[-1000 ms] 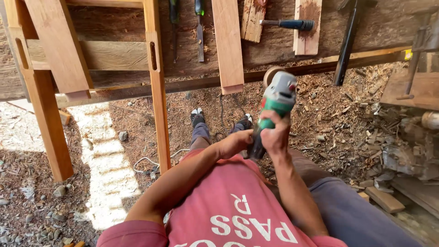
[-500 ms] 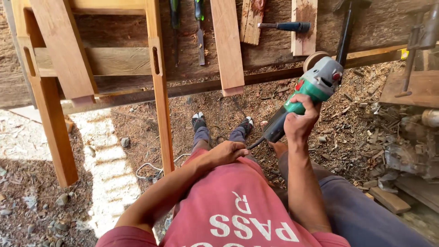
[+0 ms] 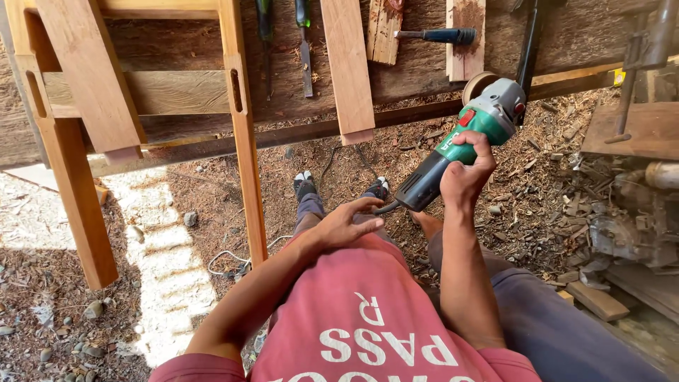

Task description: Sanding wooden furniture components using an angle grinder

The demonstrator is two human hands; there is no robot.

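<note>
I'm gripping the green-and-grey angle grinder with the tan sanding disc (image 3: 467, 134) in my right hand (image 3: 463, 177), fingers wrapped fully shut around its dark rear handle, thumb over the top. The grinder's long axis is running from about 7 o'clock at the tail to 1 o'clock at the head, disc end pointing up and away from me toward the rough dark wooden workbench (image 3: 424, 64). The disc is sitting just beside the bench's front edge, near the pale reddish wood block (image 3: 465, 39) lying on top; I can't tell whether it's touching anything.

My left hand (image 3: 346, 223) is resting on my thigh, fingers loosely spread and holding nothing, with the grinder's black power cord (image 3: 385, 207) coming out just beside the fingertips at 2 o'clock. So the right hand is the one on the tool, the left is near the tail end only.

At 11 o'clock from the grinder, a long reddish plank (image 3: 348, 71) is overhanging the bench, and a blue-handled tool (image 3: 438, 35) is lying at 12 o'clock.
</note>
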